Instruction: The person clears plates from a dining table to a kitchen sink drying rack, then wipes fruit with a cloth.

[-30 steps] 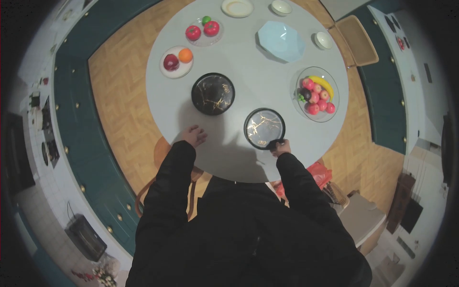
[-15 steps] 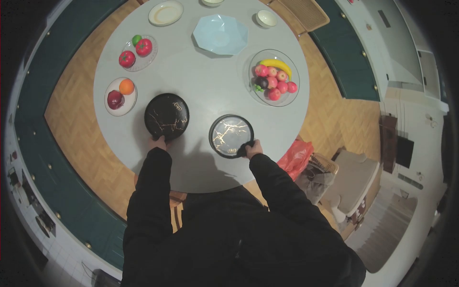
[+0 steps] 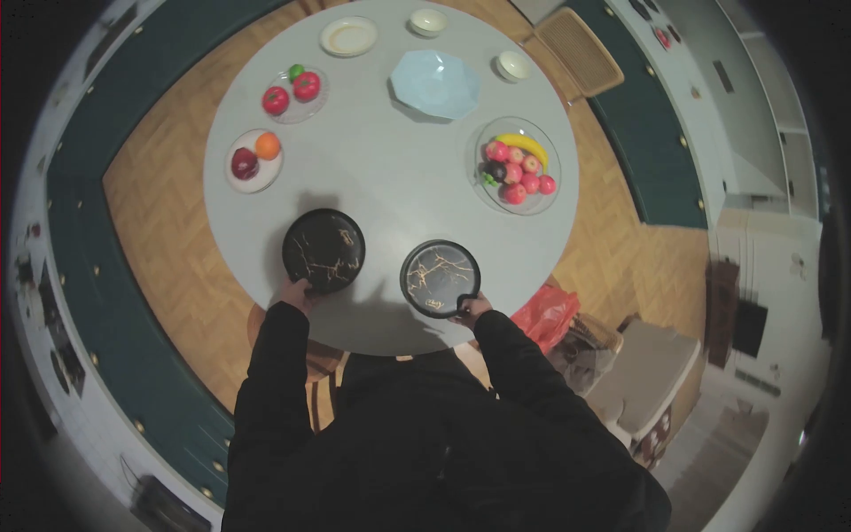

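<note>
My left hand (image 3: 297, 295) grips the lower left edge of a round black plate (image 3: 324, 251) with gold vein lines, its fingers partly hidden by the rim. The plate is held over the near left part of the table (image 3: 381, 191) and casts a shadow there. At the near right, my right hand (image 3: 472, 308) is closed on the small black handle of a second black plate (image 3: 440, 278) with the same gold veins and a raised rim. A gap separates the two plates.
A light blue angular bowl (image 3: 456, 105), a glass plate of fruit (image 3: 542, 206), a white plate with an orange (image 3: 264, 182), a plate of tomatoes (image 3: 310, 110), an oval plate (image 3: 347, 36) and two small bowls stand farther back. A red bag (image 3: 545, 317) lies beyond the right edge.
Both plates have come nearer to the table's front edge, still in my hands. The right one has lost its bright glare. The whole view has shifted and turned.
</note>
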Demonstrator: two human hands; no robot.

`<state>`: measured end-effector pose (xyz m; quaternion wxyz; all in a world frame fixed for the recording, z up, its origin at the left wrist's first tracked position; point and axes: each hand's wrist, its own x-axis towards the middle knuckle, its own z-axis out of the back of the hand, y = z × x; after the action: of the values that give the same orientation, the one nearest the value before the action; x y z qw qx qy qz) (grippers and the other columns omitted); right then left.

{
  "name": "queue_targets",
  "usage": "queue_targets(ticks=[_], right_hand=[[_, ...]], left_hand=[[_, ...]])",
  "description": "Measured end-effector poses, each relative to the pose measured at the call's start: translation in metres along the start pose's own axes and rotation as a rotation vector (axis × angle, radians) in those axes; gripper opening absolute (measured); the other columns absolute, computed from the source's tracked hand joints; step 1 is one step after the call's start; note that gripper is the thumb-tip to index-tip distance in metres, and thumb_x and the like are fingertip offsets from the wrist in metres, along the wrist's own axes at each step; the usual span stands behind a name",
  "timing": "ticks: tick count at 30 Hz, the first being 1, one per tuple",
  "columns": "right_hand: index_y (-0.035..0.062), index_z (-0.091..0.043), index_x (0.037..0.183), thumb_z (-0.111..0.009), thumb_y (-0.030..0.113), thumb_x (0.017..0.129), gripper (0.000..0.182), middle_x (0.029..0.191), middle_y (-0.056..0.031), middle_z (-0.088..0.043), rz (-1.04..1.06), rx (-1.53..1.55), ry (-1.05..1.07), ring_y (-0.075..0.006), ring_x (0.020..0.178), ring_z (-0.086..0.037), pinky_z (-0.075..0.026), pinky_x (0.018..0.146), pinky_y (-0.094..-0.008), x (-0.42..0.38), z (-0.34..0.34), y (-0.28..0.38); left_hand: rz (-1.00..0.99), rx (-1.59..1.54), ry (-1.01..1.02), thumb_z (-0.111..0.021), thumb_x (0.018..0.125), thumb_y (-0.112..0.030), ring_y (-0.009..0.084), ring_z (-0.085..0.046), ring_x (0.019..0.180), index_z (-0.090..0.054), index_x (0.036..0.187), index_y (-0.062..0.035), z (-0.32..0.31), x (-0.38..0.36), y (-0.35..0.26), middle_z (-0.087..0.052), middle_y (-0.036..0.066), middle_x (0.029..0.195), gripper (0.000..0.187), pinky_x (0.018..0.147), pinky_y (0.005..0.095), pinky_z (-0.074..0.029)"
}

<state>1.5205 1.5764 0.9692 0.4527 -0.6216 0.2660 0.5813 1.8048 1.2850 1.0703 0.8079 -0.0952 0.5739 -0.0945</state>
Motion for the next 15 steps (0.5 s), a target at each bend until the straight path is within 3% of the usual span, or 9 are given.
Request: queue_targets(ticks=[3, 6, 9, 12, 15], right_hand=[[0.0086, -0.050, 0.099, -0.060, -0.018, 0.061, 0.047, 0.089, -0.0138, -0.049, 0.102, -0.061, 0.159, -0.0293, 0.082, -0.053, -0.057, 0.059, -0.0498, -0.008, 0.012, 0.002], [0.0074, -0.053, 0.098, -0.050, -0.018, 0.059, 0.046, 0.087, -0.0133, -0.045, 0.092, -0.108, 0.218, -0.0294, 0.078, -0.046, -0.058, 0.063, -0.0598, 0.001, 0.030, 0.005], [0.0121, -0.052, 0.121, -0.048, -0.014, 0.060, 0.067, 0.096, -0.0157, -0.045, 0.077, -0.221, 0.343, -0.0345, 0.078, -0.048, -0.060, 0.059, -0.0600, -0.009, 0.055, -0.008], [0.0198, -0.040, 0.139, -0.038, -0.015, 0.067, 0.080, 0.074, -0.0092, -0.033, 0.067, -0.255, 0.431, -0.0207, 0.059, -0.034, -0.059, 0.072, -0.0600, -0.031, 0.081, -0.009], [0.0109, -0.047, 0.118, -0.041, -0.014, 0.065, 0.059, 0.063, -0.0065, -0.032, 0.029, -0.425, 0.379, -0.0162, 0.050, -0.032, -0.059, 0.077, -0.0586, -0.060, 0.106, -0.028]], left_hand=[[-0.069, -0.025, -0.023, -0.047, 0.075, 0.008, 0.0346, -0.056, 0.107, -0.051, 0.132, -0.0134, 0.035, -0.046, 0.030, -0.057, 0.016, 0.122, 0.061, 0.082, 0.0525, -0.058], [-0.105, -0.033, -0.046, -0.043, 0.073, 0.008, 0.0419, -0.054, 0.103, -0.050, 0.131, -0.0087, 0.043, -0.102, 0.062, -0.056, 0.022, 0.119, 0.061, 0.083, 0.0573, -0.054], [-0.239, -0.173, -0.123, -0.045, 0.066, 0.011, 0.0433, -0.060, 0.088, -0.053, 0.124, -0.0144, 0.062, -0.181, 0.118, -0.061, 0.023, 0.104, 0.064, 0.072, 0.0597, -0.055], [-0.269, -0.297, -0.029, -0.049, 0.065, 0.011, 0.0405, -0.065, 0.081, -0.057, 0.116, -0.0169, 0.059, -0.228, 0.154, -0.066, 0.018, 0.095, 0.059, 0.070, 0.0633, -0.054], [-0.262, -0.263, -0.014, -0.060, 0.069, 0.003, 0.0375, -0.068, 0.086, -0.051, 0.126, -0.0206, 0.062, -0.297, 0.193, -0.068, 0.015, 0.097, 0.062, 0.078, 0.0607, -0.055]])
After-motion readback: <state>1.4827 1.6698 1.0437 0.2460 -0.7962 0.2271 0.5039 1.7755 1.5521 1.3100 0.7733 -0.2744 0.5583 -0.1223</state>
